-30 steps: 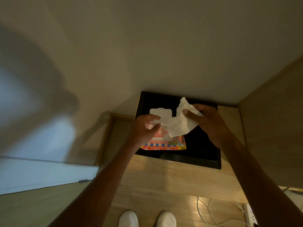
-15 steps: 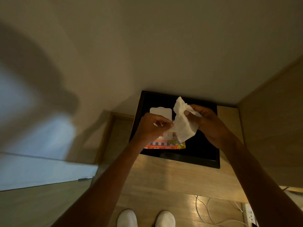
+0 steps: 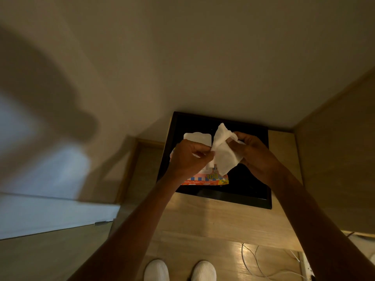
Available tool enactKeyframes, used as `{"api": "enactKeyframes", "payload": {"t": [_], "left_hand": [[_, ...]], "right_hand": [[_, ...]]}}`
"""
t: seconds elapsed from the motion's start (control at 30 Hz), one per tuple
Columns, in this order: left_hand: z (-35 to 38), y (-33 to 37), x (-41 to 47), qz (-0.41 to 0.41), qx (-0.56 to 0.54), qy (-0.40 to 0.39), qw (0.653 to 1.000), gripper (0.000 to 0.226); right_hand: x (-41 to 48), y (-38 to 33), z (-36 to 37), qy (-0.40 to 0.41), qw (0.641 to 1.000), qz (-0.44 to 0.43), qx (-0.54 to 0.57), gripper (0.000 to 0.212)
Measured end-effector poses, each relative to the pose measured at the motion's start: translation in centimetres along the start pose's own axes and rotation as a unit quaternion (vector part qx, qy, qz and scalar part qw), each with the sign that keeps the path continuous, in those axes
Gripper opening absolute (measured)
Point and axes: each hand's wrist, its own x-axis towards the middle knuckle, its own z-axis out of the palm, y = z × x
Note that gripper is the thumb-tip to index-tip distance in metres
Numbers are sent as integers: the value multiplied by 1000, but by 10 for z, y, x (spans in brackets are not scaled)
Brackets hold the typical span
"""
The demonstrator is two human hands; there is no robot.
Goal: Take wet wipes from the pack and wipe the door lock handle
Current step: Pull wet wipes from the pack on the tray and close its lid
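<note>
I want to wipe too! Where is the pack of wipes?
In the head view, the wipes pack lies mid-frame on the black panel, below the left hand.

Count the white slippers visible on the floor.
2. Both white fabric slippers sit at the bottom edge of the view on the wooden floor: left slipper and right slipper, side by side, each cut off by the frame.

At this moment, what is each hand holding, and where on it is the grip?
Both hold one wet wipe: the right hand pinches its upper right part, the left hand its left edge.
</note>
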Motion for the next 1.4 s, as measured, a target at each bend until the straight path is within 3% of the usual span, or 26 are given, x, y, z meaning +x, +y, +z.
{"api": "enactKeyframes", "payload": {"t": [0.37, 0.53, 0.87, 1.07, 1.27, 1.4], "left_hand": [[-5, 9, 2, -10, -53, 18, 998, 18], [-7, 22, 4, 11, -76, 18, 997, 23], [0, 21, 4, 8, -70, 42, 997, 22], [-3, 21, 2, -36, -88, 58, 994, 11], [-29, 25, 4, -168, -214, 86, 958, 14], [-38, 19, 5, -178, -203, 100, 957, 13]], "right_hand": [[3, -3, 6, 83, 996, -24, -37, 20], [3, -6, 10, 77, 995, -24, -55, 12], [5, -7, 12, 79, 995, -25, -55, 18], [8, -2, 6, 58, 997, -6, -55, 24], [2, -5, -9, 27, 999, 21, -30, 29], [-2, -2, -12, -8, 999, 43, -26, 37]]}}
